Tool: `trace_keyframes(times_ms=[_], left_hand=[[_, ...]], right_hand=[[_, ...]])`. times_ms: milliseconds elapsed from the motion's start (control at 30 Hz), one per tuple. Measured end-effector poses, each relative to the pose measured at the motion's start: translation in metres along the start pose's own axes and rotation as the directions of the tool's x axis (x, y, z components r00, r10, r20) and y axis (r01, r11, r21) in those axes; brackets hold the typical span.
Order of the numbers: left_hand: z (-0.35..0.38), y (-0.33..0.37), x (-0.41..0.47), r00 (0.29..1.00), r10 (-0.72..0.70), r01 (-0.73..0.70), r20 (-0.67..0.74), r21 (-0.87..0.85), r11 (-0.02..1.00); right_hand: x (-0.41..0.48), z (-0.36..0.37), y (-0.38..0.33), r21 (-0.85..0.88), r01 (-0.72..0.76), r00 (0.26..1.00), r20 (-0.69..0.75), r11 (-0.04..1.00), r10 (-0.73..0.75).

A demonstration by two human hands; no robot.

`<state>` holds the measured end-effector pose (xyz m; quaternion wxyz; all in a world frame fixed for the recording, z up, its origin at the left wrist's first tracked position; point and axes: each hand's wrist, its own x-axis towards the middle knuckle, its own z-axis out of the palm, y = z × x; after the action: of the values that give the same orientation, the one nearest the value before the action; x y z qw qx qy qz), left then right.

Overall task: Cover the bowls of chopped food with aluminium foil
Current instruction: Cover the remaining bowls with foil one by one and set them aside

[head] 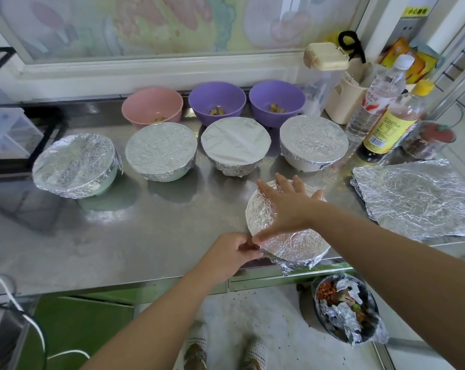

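Your L hand (pixel 234 249) pinches the foil edge at the near-left rim of the front bowl (pixel 300 247), thumb & fingers pressed together on the fold. Your R hand (pixel 287 206) lies flat on top of the same bowl, fingers spread, pressing on the foil. Front bowl sits at the near edge of the steel counter (pixel 145 236), foil over its top & sides. Behind it: row of 4 foil-covered bowls (pixel 160 152). Back row, uncovered: pink bowl (pixel 152 105) & 2 purple bowls (pixel 216 98), each w/ a few food pieces. Spare foil sheets (pixel 418 198) lie flat at R, apart from the front bowl. Bin (pixel 346 308) w/ foil scraps stands on the floor below.
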<state>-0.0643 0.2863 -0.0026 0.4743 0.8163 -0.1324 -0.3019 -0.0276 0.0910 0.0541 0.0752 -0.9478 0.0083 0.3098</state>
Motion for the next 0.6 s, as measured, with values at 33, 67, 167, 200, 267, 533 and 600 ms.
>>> trace_keyframes(times_ms=[33, 67, 167, 200, 267, 533, 600], left_hand=[[-0.002, 0.002, 0.002, 1.000, 0.009, -0.008, -0.010, 0.037, 0.999], [-0.003, 0.004, 0.003, 1.000, 0.013, -0.011, -0.023, 0.070, 0.997], [-0.004, 0.008, 0.006, 0.998, -0.024, 0.029, -0.057, 0.089, 0.996], [-0.004, 0.009, 0.005, 0.996, -0.055, 0.059, -0.064, 0.061, 0.996], [-0.002, 0.010, 0.003, 0.989, -0.136, 0.133, -0.054, -0.063, 0.989], [0.035, 0.027, -0.014, 0.843, -0.534, 0.324, 0.058, -0.848, 0.419], [0.037, 0.041, -0.018, 0.798, -0.593, 0.298, 0.107, -0.926, 0.233]], right_hand=[[0.000, 0.000, 0.000, -0.001, -0.001, 1.000, -0.001, 1.000, 0.001], [0.000, 0.001, 0.000, 0.000, -0.002, 1.000, -0.001, 1.000, 0.002], [-0.001, 0.001, 0.000, -0.004, 0.000, 1.000, 0.000, 1.000, 0.000], [-0.001, 0.001, 0.000, -0.003, 0.000, 1.000, 0.000, 1.000, 0.000], [-0.001, 0.001, -0.001, 0.000, -0.001, 1.000, -0.004, 1.000, 0.001], [-0.001, 0.001, -0.001, -0.002, -0.007, 1.000, -0.008, 1.000, 0.007], [0.000, 0.001, 0.000, -0.001, -0.008, 1.000, -0.009, 1.000, 0.008]])
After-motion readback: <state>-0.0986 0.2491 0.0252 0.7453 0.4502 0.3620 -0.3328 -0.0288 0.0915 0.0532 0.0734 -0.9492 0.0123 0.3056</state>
